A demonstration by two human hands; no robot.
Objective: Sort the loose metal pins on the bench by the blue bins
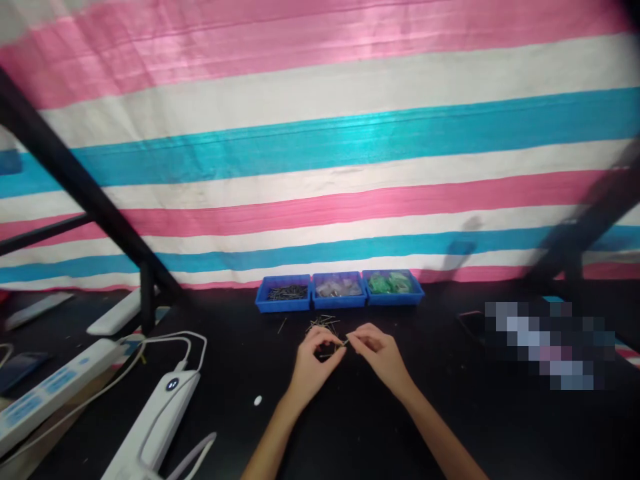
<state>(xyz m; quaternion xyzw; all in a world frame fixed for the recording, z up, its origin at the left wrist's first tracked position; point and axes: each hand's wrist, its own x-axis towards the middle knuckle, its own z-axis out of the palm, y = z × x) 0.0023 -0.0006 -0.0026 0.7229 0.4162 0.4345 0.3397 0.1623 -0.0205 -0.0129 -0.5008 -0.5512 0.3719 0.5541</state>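
My left hand (pixel 315 360) is closed in a pinch, thumb against forefinger. Facing it, my right hand (pixel 379 351) is pinched too, its fingertips close to those of the left. Between them a thin metal pin (pixel 345 343) shows, gripped at its ends; whether it is a nail or a screw is too small to tell. Behind the left fingers lies a loose pile of similar pins (pixel 324 322), partly hidden by that hand. One single pin (pixel 283 325) lies apart to the left.
Three blue trays stand in a row: one with dark pins (pixel 283 309), one with clear plastic pieces (pixel 340 303), one with green pieces (pixel 395 300). A white power bank (pixel 167 407) with cables, a power strip (pixel 55 387) and a small white disc (pixel 258 401) lie left.
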